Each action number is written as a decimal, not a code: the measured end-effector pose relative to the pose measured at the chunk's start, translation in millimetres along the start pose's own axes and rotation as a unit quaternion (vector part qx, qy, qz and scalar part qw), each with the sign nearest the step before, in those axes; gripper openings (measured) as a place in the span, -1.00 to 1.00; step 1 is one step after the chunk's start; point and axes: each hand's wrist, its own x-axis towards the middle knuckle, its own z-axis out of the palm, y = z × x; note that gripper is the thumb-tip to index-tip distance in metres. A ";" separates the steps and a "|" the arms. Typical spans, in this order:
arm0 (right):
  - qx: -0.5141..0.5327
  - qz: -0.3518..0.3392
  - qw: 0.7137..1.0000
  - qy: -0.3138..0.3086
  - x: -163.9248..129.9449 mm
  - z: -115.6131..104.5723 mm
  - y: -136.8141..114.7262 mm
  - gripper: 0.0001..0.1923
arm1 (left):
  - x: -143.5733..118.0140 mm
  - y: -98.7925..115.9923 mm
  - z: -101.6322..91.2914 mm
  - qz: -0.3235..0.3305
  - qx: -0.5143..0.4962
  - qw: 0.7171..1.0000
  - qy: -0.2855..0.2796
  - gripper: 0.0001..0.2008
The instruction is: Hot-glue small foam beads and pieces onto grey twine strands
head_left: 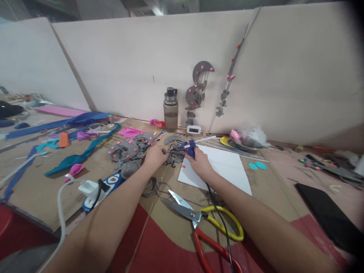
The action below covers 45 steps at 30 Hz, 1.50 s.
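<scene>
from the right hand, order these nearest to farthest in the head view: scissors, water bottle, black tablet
1. water bottle, beyond the right hand, upright by the wall.
2. scissors, nearer the person, between the forearms; close to the bottle's distance.
3. black tablet, far right.

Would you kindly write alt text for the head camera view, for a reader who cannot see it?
Two bare arms reach over a cluttered cardboard-covered table: the right hand grips a blue glue gun whose nozzle points at a small grey piece pinched in the left hand. Yellow-and-red scissors lie open nearer the camera, a white sheet under the right hand.
</scene>
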 end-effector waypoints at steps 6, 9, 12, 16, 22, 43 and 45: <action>0.000 0.000 1.000 -0.004 0.3 0.1 -1.0 -0.69 | -0.1 0.0 0.4 -0.005 0.000 1.000 -0.002 -0.83; -0.009 -0.007 1.000 -0.004 1.0 1.1 -0.8 -0.71 | -0.3 0.6 0.1 -0.003 -0.002 1.000 0.000 -0.83; -0.024 -0.009 1.000 -0.009 1.4 1.5 -0.9 -0.71 | -0.4 1.3 -0.3 -0.003 0.004 1.000 0.001 -0.83; -0.040 -0.007 0.999 -0.013 1.6 1.0 -1.9 -0.72 | -0.2 1.8 -0.3 0.001 0.017 1.000 0.001 -0.83; -0.054 -0.009 0.998 -0.009 2.3 1.9 -2.3 -0.72 | 0.4 1.3 1.7 0.003 0.018 1.000 0.015 -0.74; -0.022 -0.020 1.000 0.010 0.0 0.9 3.0 -0.74 | 1.9 0.3 2.5 -0.015 0.002 1.000 0.006 -0.79; -0.016 -0.025 1.000 0.011 0.0 1.2 2.8 -0.73 | 2.0 0.6 2.3 -0.015 0.002 1.000 0.004 -0.79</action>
